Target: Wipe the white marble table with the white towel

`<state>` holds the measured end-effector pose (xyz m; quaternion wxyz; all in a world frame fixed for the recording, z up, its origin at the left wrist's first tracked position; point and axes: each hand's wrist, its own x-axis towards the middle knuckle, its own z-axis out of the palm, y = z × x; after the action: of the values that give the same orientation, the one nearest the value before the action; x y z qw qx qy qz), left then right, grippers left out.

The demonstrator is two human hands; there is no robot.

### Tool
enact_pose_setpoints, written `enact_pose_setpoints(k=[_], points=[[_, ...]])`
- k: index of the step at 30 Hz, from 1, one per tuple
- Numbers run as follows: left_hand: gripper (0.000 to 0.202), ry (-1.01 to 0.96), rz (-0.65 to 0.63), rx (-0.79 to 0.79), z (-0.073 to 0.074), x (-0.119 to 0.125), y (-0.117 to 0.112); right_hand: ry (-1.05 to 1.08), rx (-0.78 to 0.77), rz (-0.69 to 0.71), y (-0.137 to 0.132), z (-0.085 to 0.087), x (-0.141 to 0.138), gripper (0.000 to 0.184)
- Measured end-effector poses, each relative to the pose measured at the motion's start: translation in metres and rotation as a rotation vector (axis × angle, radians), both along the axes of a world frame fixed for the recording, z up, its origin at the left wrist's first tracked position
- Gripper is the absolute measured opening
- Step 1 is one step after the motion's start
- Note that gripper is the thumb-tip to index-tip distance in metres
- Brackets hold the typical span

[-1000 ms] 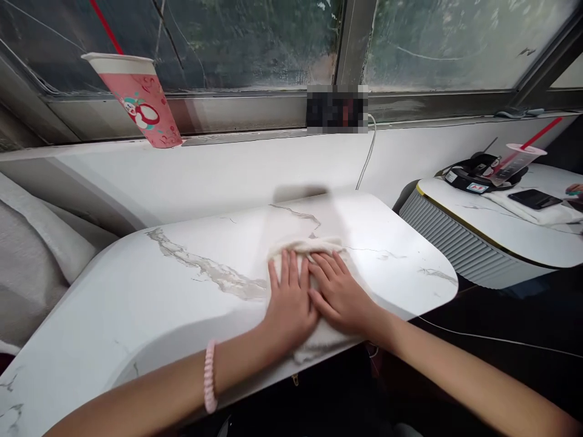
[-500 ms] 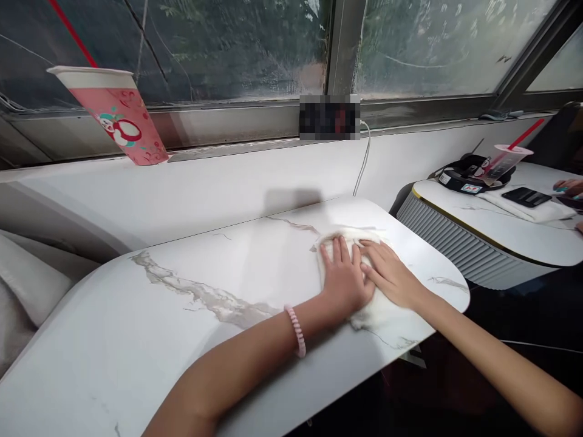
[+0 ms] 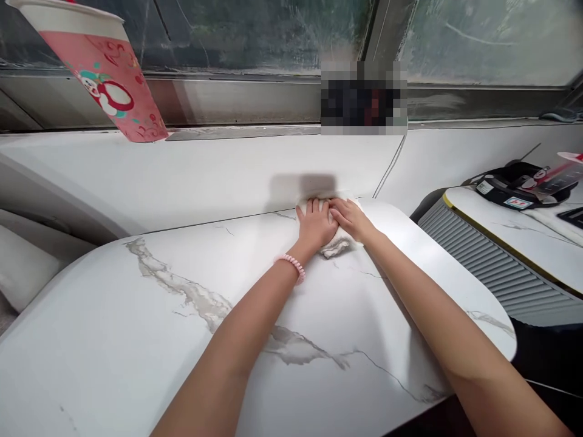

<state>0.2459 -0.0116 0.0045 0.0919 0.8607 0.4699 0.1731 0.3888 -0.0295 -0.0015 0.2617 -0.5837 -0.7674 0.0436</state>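
Note:
A white cloth lies bunched on the white marbled table, up against the wall at the table's back edge. Pressed flat on it with fingers spread is my left hand, a pink beaded band around that wrist. My right hand rests beside it on the same cloth, fingers stretched out, its fingertips touching or overlapping the left hand. Most of the cloth is hidden under both palms.
A pink paper cup stands on the window ledge at left, near a blurred-out dark object with a cable. At right, a second table holds a black headset-like device, a clear cup and a phone.
Both hands have pushed the cloth away from me, from the table's right part to its back edge by the wall. The camera view has shifted; the co-worker's hand at right has left the frame.

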Motion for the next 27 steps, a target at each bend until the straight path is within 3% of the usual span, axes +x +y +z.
enact_pose_setpoints(k=[6,12,18,22,25,27], points=[[0.048,0.028,0.019,0.021,-0.001,0.005,0.007,0.016,0.024,-0.034,0.007,-0.003,0.003,0.033],[0.054,0.054,0.029,-0.031,0.002,0.000,-0.023,0.013,-0.013,-0.023,-0.025,0.001,-0.007,0.039],[0.063,0.100,0.013,-0.068,0.002,-0.007,-0.111,-0.022,-0.020,0.035,-0.114,0.000,-0.008,0.049],[0.067,0.115,-0.119,-0.074,0.000,0.001,-0.174,-0.067,0.003,-0.009,-0.192,0.000,0.004,0.048],[0.067,0.100,-0.229,-0.055,-0.001,0.018,-0.204,-0.079,-0.019,-0.098,-0.237,0.002,0.020,0.045],[0.067,0.086,-0.287,-0.032,-0.001,0.033,-0.214,-0.084,-0.042,-0.154,-0.253,0.003,0.033,0.043]])
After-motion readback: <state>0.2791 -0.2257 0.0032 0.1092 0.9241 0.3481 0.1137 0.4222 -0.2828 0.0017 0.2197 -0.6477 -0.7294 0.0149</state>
